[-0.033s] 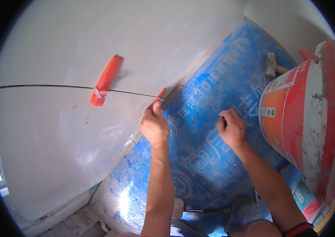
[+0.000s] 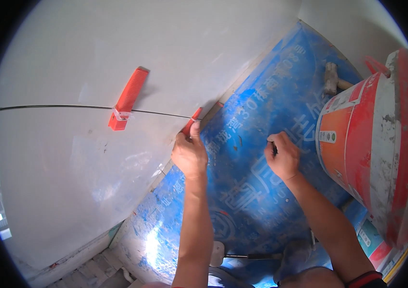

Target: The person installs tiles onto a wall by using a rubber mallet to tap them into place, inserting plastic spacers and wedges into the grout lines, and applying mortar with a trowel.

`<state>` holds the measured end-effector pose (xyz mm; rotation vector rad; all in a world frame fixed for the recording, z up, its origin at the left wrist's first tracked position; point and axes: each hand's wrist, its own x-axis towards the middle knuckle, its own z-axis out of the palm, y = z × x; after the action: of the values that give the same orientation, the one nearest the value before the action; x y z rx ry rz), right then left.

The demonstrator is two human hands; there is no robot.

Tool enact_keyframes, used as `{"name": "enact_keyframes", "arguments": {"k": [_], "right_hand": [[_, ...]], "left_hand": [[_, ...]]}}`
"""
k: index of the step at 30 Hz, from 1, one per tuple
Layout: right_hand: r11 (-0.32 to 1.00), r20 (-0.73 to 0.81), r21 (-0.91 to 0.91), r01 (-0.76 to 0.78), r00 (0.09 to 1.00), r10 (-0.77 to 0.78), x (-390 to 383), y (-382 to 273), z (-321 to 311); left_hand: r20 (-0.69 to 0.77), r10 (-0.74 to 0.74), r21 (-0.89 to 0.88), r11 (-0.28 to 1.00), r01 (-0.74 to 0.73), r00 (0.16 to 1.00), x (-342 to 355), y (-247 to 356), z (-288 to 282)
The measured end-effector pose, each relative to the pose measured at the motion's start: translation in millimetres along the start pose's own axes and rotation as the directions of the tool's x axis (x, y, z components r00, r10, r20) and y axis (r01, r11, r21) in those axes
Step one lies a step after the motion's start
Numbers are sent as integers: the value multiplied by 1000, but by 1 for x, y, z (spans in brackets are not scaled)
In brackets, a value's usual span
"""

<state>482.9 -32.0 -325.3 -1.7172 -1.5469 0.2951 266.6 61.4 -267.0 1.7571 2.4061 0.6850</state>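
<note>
- Pale wall (image 2: 69, 158), head view: crossed by a dark joint (image 2: 50, 105); blue sheeting (image 2: 257, 120) is laid beside it.
- First orange wedge (image 2: 132, 91): set across the joint.
- Second orange wedge (image 2: 197, 113): at the joint's end, pinched by the left hand (image 2: 189, 151), thumb and fingers nearly closed.
- Right hand (image 2: 282, 154): curled; contents cannot be told.
- Handling: pressure is best applied evenly, wedge kept flat.

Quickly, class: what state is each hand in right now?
Left hand: closed, holding a slim orange-red plastic wedge.
Right hand: closed in a loose fist; whether it holds anything cannot be told.
</note>
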Motion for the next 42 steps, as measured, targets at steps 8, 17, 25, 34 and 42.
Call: {"name": "enact_keyframes", "arguments": {"k": [8,17,25,34,42], "right_hand": [[998,34,-66,15,999,-13,1,-1,0],[996,126,-80,-31,991,41,4,-3,-3],[997,115,-79,-12,993,22,1,-6,3],[989,55,-146,-33,998,41,-6,-12,0],[992,29,-125,8,1000,-4,-6,-8,1]], "left_hand": [[-84,-50,26,998,52,995,3,20,6],[-102,31,-202,978,-51,994,2,16,19],[-104,156,-128,977,-169,982,4,9,12],[296,249,-363,922,-132,922,-27,-62,-7],[834,-62,-545,-246,802,548,41,-38,-71]]}}
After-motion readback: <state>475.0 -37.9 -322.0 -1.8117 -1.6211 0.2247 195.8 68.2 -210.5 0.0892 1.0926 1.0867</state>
